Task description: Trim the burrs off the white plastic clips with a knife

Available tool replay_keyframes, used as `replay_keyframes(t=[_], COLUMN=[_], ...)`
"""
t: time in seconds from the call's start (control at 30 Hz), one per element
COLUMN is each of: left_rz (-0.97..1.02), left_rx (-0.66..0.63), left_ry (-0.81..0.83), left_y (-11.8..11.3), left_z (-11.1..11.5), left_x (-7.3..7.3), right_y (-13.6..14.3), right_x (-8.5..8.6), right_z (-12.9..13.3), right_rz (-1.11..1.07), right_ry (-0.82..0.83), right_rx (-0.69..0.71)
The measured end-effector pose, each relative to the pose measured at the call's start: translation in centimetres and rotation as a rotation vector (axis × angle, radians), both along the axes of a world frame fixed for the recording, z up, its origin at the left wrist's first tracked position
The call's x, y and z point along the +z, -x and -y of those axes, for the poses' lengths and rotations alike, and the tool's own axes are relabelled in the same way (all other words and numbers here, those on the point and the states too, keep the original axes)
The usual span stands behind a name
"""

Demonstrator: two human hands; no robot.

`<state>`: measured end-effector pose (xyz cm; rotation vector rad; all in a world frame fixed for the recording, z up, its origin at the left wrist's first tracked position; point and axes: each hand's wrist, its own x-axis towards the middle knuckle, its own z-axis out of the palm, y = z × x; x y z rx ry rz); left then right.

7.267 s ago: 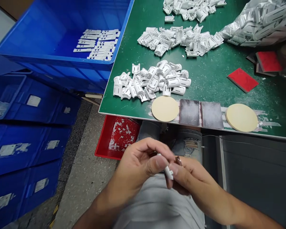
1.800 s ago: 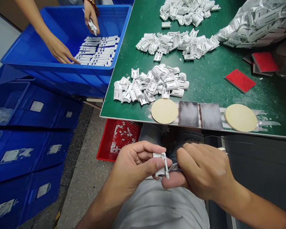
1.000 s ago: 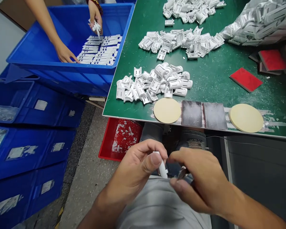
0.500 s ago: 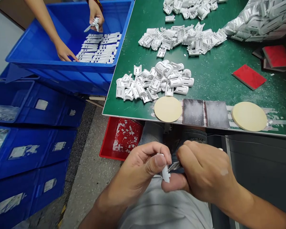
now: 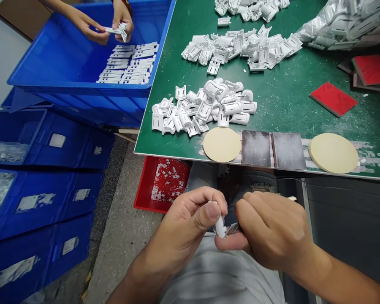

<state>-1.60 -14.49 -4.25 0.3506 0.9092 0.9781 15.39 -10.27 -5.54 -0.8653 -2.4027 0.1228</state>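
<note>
— With the left hand (image 5: 193,223)?
— Clamps a small white plastic part (image 5: 221,227) between thumb and fingers, just off the near edge of the green table (image 5: 278,88).
— And with the right hand (image 5: 270,230)?
— Grips a metal-bladed tool (image 5: 234,229) in a closed fist, blade right by the part, thumb beneath.
— Along the table's edge?
— Two cream discs (image 5: 222,145) flanking two dark blocks (image 5: 256,148), a heap of white pieces (image 5: 205,109) behind.
— At upper left?
— A co-worker's hands (image 5: 90,28), close together over a blue bin (image 5: 82,85), holding white strips (image 5: 123,32).
</note>
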Motion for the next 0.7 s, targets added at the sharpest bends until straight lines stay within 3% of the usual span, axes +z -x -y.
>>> replay_keyframes(t=[0.1, 0.17, 0.23, 0.33, 0.4, 0.5, 0.63, 0.7], left_rz=[0.01, -0.128, -0.49, -1.213, -1.578, -1.79, -1.854, -1.883], left_rx=[-0.036, -0.048, -0.002, 0.094, -0.013, -0.205, -0.192, -0.217], left_ry=[-0.037, -0.16, -0.39, -0.808, -0.964, -0.938, -0.867, -0.836], left_y=[0.2, 0.9, 1.7, 2.9, 3.5, 3.9, 3.8, 3.6], left_z=[-0.1, -1.6, -4.5, -10.8, -15.0, -20.0, -24.8, -27.0], left_x=[0.0, 0.5, 1.6, 3.6, 4.3, 4.3, 3.5, 3.0], right_y=[-0.1, -0.6, -1.3, -2.9, -4.0, -5.6, -6.7, -6.8], right_x=[-0.9, -1.6, -1.9, -1.4, -0.6, -0.4, -3.4, -5.3], right_z=[0.4, 0.4, 0.1, -0.9, -1.4, -1.7, -1.9, -1.9], right_rz=[-0.144, -0.316, -0.472, -0.516, -0.533, -0.688, -0.955, -1.044], right_ry=[0.08, 0.219, 0.499, 1.027, 1.252, 1.489, 1.856, 1.902], right_rx=[0.065, 0.088, 0.053, -0.038, -0.016, 0.191, 0.53, 0.451])
